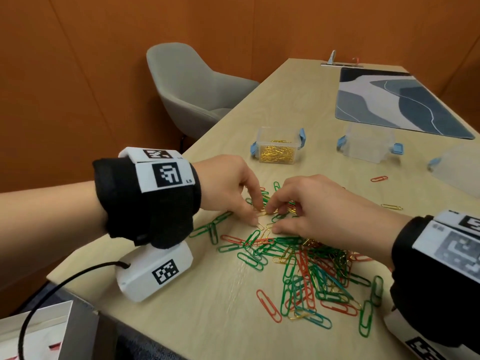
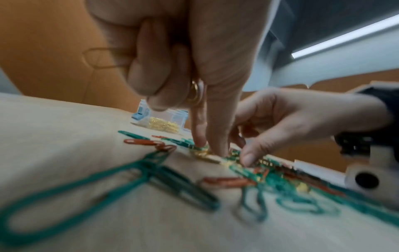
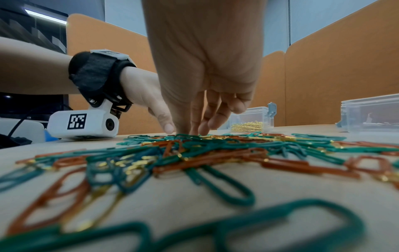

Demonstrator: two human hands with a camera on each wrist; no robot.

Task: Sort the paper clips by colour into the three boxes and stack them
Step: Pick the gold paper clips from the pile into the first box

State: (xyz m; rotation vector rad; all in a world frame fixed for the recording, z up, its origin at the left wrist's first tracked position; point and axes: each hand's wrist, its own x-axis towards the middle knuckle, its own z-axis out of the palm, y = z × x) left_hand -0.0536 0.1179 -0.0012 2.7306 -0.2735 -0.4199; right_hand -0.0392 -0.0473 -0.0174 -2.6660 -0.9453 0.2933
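Observation:
A loose pile of green, red and gold paper clips (image 1: 311, 261) lies on the wooden table. My left hand (image 1: 255, 216) has index and thumb tips down on gold clips (image 2: 202, 152) at the pile's far-left edge. Its other curled fingers hold several gold clips (image 2: 195, 92). My right hand (image 1: 273, 220) faces it, bent fingertips resting on the same clips, thumb (image 2: 248, 157) apart on the pile. A clear box with gold clips (image 1: 276, 146) stands behind. An empty clear box (image 1: 368, 145) stands to its right, and a third box (image 1: 457, 172) at the right edge.
A red clip (image 1: 379, 178) and a gold clip (image 1: 392, 206) lie apart on the right. A blue-grey patterned mat (image 1: 402, 100) covers the far right of the table. A grey chair (image 1: 192, 87) stands past the table's left edge, with orange walls around.

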